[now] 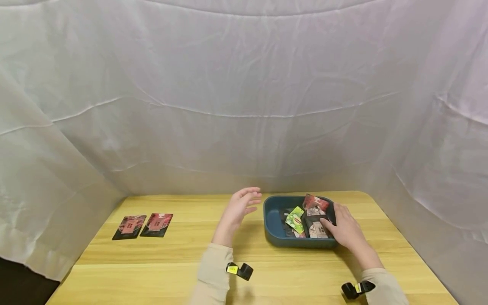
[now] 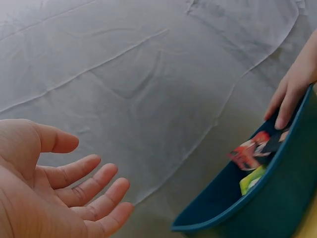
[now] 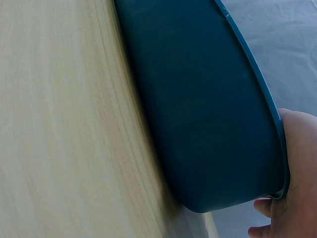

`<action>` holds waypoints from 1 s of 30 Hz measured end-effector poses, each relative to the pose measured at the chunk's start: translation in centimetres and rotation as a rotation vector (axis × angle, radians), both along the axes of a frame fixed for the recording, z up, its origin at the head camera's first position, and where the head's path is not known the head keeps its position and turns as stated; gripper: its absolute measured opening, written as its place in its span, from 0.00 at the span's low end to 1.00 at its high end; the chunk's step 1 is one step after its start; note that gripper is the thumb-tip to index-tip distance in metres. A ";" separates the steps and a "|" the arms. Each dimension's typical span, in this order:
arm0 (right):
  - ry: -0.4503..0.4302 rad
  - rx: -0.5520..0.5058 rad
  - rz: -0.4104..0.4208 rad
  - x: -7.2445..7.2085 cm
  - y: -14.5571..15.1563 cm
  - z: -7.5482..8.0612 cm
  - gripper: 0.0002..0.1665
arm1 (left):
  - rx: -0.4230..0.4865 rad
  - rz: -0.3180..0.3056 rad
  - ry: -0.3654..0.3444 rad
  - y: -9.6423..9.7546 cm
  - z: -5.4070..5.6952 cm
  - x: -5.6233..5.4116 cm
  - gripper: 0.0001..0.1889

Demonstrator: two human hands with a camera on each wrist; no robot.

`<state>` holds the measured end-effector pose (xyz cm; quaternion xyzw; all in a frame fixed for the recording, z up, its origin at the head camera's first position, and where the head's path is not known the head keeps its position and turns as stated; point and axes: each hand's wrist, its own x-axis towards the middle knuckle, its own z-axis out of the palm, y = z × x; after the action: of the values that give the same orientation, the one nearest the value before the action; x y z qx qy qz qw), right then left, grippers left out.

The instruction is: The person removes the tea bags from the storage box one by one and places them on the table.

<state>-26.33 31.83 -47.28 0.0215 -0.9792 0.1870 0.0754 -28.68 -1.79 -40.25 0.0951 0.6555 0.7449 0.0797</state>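
A dark blue rectangular bin (image 1: 275,238) stands right of the table's middle. My right hand (image 1: 347,228) grips its right end, the thumb over the inside and other fingertips (image 3: 262,207) showing outside the wall. Near that thumb, a black sachet with a house picture (image 1: 318,230) lies in the bin. A red sachet (image 1: 316,202) leans at the back, and a green tea sachet (image 1: 295,219) lies left of them; further dark packets are partly hidden beneath. Left of the bin, my left hand (image 1: 237,208) hovers with nothing in it, its fingers (image 2: 84,191) spread and slightly bent.
Two red-and-black sachets, a left one (image 1: 129,227) and a right one (image 1: 156,225), lie side by side on the left of the wooden table (image 1: 160,279). Pale cloth (image 1: 251,93) hangs behind the table and at both sides.
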 end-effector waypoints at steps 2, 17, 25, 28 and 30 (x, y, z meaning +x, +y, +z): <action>0.001 0.001 -0.002 -0.1 0.0 0.0 0.54 | 0.010 -0.017 0.004 0.9 -0.4 -0.1 0.20; 0.010 0.009 0.006 -0.3 -0.1 -0.2 0.54 | 0.001 -0.091 0.014 7.2 -4.9 0.1 0.22; 0.015 0.005 0.004 -0.3 0.1 0.0 0.53 | -0.272 -0.032 0.067 9.5 -5.2 -1.0 0.20; 0.014 0.005 0.003 -0.2 0.1 0.0 0.53 | -0.402 -0.011 0.070 10.1 -5.4 -1.1 0.20; 0.014 0.006 0.003 -0.2 0.1 -0.1 0.53 | -0.457 -0.009 0.050 10.4 -5.4 -1.1 0.20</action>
<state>-26.55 31.95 -47.40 0.0243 -0.9792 0.1841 0.0818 -29.74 8.63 -45.68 0.0962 0.8086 0.5741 0.0861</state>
